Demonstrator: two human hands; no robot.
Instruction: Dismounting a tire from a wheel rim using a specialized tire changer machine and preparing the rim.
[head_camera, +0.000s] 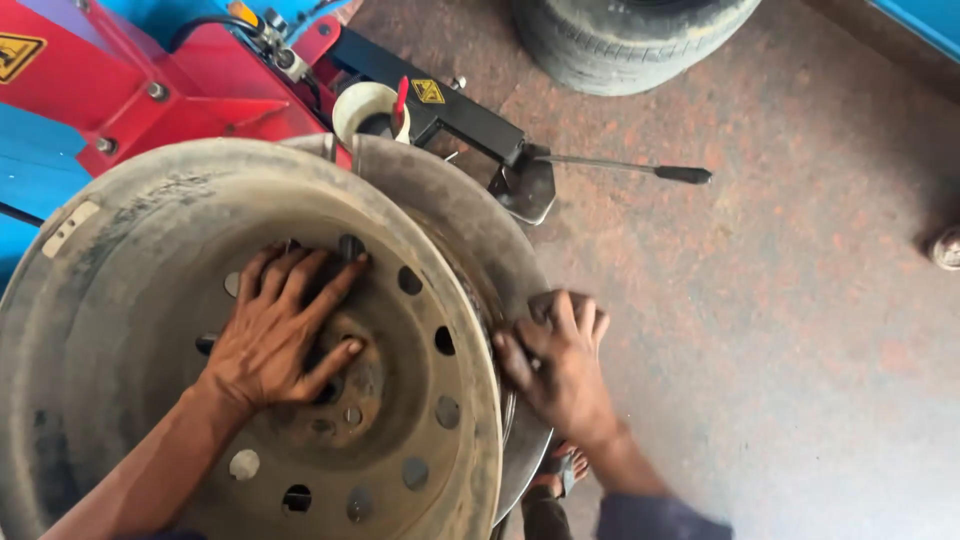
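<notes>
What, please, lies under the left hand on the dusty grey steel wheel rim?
The left hand lies flat on the dusty grey steel wheel rim, covering its centre hub. Round holes show around it; the bore is hidden.
</notes>
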